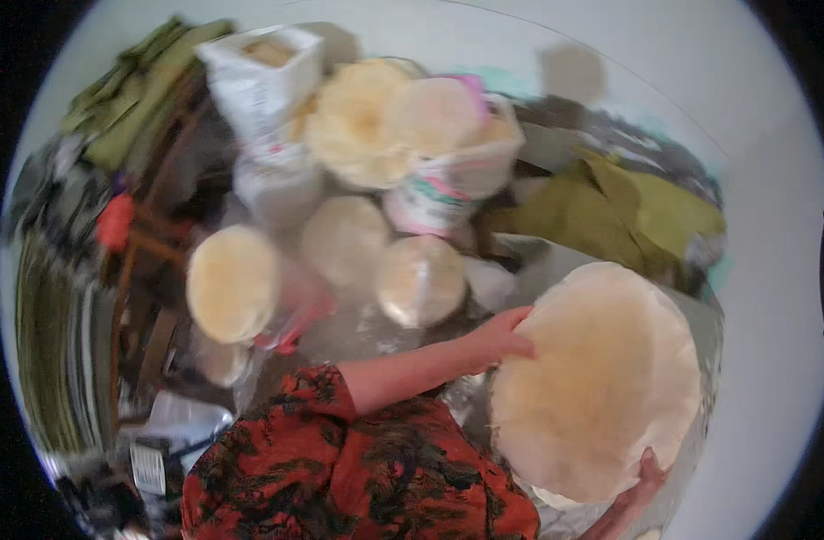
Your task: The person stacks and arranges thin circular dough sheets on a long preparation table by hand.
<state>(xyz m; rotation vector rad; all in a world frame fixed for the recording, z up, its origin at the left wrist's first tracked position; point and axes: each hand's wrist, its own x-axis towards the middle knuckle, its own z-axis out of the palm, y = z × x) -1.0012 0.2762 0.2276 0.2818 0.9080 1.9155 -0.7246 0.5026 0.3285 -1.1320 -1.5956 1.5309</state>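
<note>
A large round flatbread [592,387], thin and pale tan, is held up at the right side of the head view. My left hand [502,340] grips its upper left edge, thumb on the near face and fingers partly behind. At the lower right edge, my right hand [644,481] is closed on the same flatbread with the thumb in front. Further pale layers peek out under its bottom edge; whether they are joined to it I cannot tell. The picture is somewhat blurred.
Several round flatbread stacks, some bagged, stand around: one at left [234,283], one in the middle [421,281]. Behind are a white sack [266,85], a big flatbread pile [362,121] and a printed bag [434,198]. Green cloth [610,211] lies by the right wall.
</note>
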